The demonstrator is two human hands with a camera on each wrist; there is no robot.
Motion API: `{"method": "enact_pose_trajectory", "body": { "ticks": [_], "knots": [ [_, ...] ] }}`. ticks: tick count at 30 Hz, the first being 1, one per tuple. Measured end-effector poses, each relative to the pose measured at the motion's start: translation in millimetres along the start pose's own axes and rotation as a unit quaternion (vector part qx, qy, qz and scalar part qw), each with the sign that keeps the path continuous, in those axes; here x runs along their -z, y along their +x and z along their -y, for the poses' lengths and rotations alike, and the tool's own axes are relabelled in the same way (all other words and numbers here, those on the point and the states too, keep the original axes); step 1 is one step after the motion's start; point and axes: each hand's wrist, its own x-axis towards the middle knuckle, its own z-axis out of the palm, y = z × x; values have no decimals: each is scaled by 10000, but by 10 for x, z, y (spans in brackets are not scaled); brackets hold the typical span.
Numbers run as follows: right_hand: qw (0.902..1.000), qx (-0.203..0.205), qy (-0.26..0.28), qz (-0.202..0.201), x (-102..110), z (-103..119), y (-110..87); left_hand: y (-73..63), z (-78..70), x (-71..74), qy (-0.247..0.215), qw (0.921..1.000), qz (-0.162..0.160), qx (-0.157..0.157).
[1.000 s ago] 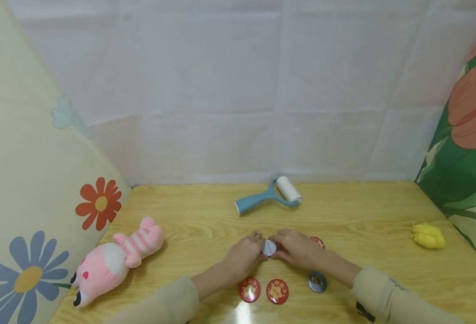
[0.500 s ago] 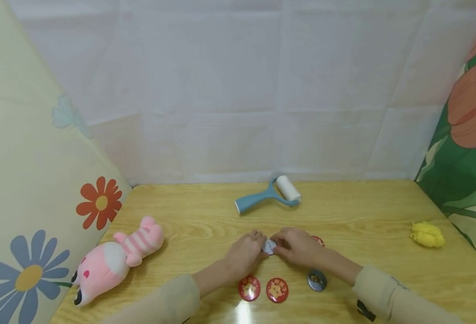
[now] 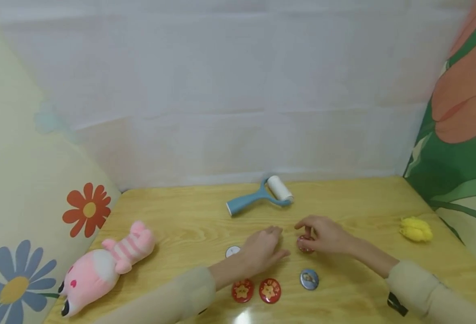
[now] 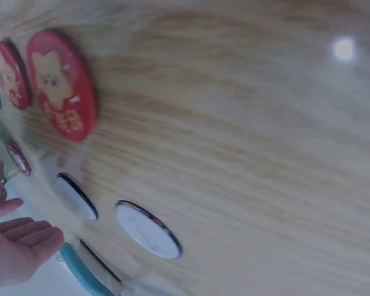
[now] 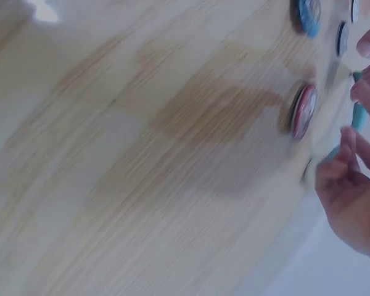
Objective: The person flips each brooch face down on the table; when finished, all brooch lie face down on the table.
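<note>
While a pink plush toy [image 3: 106, 267] with a striped body lies at the far left of the wood-grain counter [image 3: 185, 231], the round badges sit around the middle, near the hands. First badge: a white-backed badge [image 3: 232, 250], face down, just beside the left wrist. Left-wrist view adds a second white-backed badge [image 4: 77, 197], also face down, apart from the first. Nearer the viewer: a red star badge [image 3: 243, 291], face up. Left hand [image 3: 261, 249]: above the counter, fingers extended, thumb spread, holding nothing. Behind it, well apart: a lint roller [image 3: 254, 197], blue handle to the left, white roll to the right. Next, another red star badge [image 3: 270, 291], face up, beside its match but not touching. Further right, a dark red badge [image 3: 304, 244] lies under the right hand [image 3: 330, 236]; thumb and fingers parted and bent, no grip on it; contact cannot be told. In front: a blue badge [image 3: 309, 279], picture up. Far right: a lumpy yellow object [image 3: 416, 229].
</note>
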Motion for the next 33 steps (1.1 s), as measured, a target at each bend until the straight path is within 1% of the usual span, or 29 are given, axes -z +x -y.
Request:
{"method": "enact_pose_trajectory", "body": {
  "ticks": [4,5,7,13,19,22,26,33],
  "knots": [
    [9996,68,80,271,65,-115,-81,54,-62,-29,-578,9982,155,88],
    [9995,97,55,287,73,-141,-102,63,-78,-41,-664,9976,176,81],
    [9995,31,-5,321,78,-176,-143,72,-112,-73,-716,9972,219,55],
    [9992,-118,-79,371,67,-227,-219,130,-177,-160,-460,9988,176,-82],
    [9994,-161,-37,294,31,-233,-231,207,-185,-231,-107,9997,197,-95],
    [9996,-171,-19,244,1,-234,-229,234,-186,-273,99,9997,128,-175],
    [9998,-148,-8,165,-33,-241,-227,268,-201,-313,250,9991,-45,-336],
    [10000,-80,-22,18,-68,-258,-229,301,-232,-341,296,9989,-148,-329]
  ]
}}
